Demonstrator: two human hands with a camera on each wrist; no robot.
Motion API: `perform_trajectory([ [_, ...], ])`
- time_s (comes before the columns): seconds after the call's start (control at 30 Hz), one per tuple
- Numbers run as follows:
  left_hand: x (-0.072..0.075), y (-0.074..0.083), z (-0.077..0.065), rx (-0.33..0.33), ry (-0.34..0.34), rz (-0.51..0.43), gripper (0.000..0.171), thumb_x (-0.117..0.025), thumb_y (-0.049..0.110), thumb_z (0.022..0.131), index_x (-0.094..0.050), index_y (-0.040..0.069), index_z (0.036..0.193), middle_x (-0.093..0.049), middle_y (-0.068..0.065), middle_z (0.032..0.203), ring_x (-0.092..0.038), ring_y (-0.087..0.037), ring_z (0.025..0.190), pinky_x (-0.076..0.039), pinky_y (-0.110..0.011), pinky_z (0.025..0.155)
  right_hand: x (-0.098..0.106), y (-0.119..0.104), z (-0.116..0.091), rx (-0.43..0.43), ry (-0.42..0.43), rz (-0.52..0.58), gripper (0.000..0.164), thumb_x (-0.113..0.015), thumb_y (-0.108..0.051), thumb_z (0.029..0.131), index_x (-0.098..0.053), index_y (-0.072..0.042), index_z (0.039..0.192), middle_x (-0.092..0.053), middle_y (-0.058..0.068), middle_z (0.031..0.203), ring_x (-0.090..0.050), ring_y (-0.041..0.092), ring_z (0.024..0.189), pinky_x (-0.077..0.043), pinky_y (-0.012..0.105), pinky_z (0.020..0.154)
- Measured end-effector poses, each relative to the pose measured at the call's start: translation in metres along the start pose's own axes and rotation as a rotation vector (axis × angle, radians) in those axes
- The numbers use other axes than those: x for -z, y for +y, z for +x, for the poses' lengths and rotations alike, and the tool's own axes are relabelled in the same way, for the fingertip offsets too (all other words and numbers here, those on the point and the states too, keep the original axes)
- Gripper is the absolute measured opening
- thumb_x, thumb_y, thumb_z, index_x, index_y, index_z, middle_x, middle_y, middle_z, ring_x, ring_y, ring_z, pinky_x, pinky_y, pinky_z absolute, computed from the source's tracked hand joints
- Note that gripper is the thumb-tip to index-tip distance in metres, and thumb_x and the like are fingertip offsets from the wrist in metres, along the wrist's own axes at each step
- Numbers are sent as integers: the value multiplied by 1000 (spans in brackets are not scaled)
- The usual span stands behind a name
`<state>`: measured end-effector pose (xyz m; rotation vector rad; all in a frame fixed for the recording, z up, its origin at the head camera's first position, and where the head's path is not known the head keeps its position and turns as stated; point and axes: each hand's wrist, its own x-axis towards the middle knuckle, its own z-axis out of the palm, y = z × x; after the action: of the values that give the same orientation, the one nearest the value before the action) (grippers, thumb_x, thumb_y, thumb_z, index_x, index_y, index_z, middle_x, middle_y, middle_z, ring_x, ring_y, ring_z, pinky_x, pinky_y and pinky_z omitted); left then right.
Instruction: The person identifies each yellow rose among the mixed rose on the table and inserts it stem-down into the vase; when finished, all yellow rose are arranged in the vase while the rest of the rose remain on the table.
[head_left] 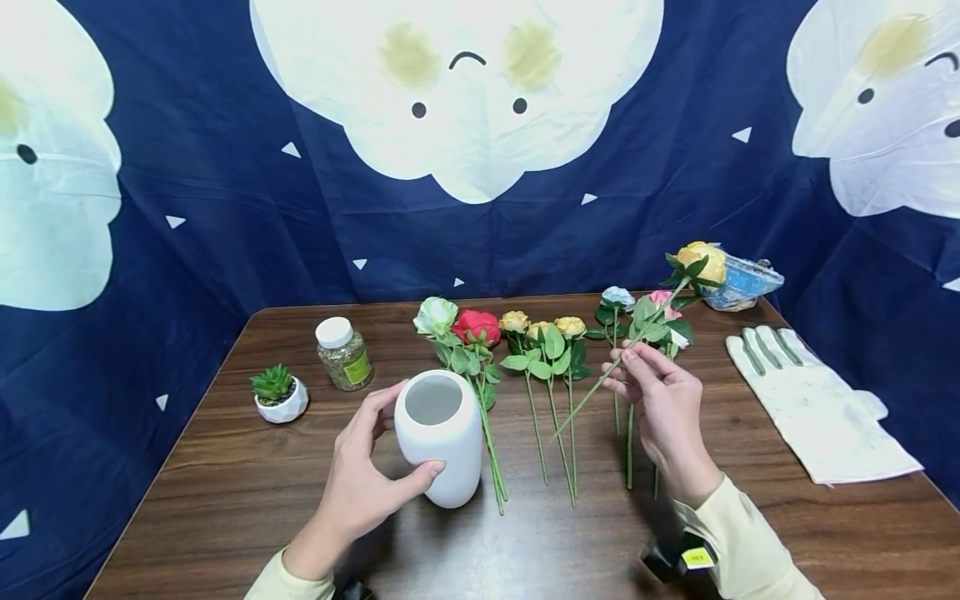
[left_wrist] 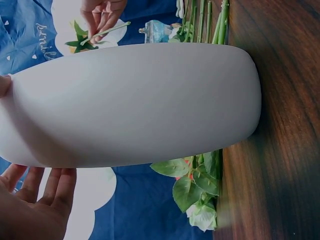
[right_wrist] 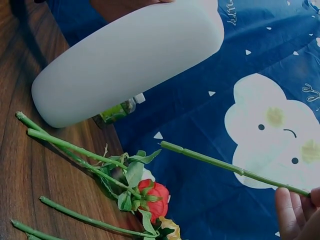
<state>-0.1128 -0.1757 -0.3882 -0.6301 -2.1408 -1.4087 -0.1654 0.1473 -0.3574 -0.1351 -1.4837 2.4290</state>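
A white vase point(head_left: 450, 450) stands upright on the table, its round mouth facing up. My left hand point(head_left: 371, 475) grips it from the left, thumb in front and fingers behind. Out to the right, my right hand point(head_left: 660, 400) pinches the stem of a yellow rose point(head_left: 701, 265) above the table. The rose tilts, its bloom up to the right and its stem end down toward the vase. In the right wrist view the cut end of that green stem point(right_wrist: 210, 161) points at the vase point(right_wrist: 125, 62) and is apart from it.
Behind the vase lie a red rose point(head_left: 477, 327) and a pale green rose point(head_left: 435, 317). Several yellow roses point(head_left: 570, 326) and a pink flower point(head_left: 664, 303) lie rightward. A succulent point(head_left: 282, 408), a jar point(head_left: 347, 358), a glove point(head_left: 832, 417) and a blue object point(head_left: 742, 287) stand around.
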Motion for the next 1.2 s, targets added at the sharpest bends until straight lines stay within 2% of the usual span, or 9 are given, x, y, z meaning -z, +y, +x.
perform_trajectory([
  [0.17,0,0,1,-9,-5,1,88,-91,4,64,-55,8,144,-68,-11,126,-65,-13,98,-50,-15,89,0,0,-1,9,-18,20,32,-53,8,102,-75,-8,86,-76,4,81,-74,13,70,-62,26,66],
  [0.67,0,1,2,-7,-11,5,87,-91,4,64,-55,8,144,-68,-10,127,-66,-15,96,-51,-15,90,-2,-1,-6,15,-35,41,29,-56,8,101,-77,-8,88,-76,6,83,-74,14,71,-62,26,66],
  [1.2,0,0,0,-5,-8,-2,88,-91,5,64,-55,9,144,-68,-10,126,-65,-11,97,-50,-15,89,-3,-1,-13,84,-202,152,18,-58,5,102,-75,0,97,-77,9,91,-75,16,78,-62,28,72],
])
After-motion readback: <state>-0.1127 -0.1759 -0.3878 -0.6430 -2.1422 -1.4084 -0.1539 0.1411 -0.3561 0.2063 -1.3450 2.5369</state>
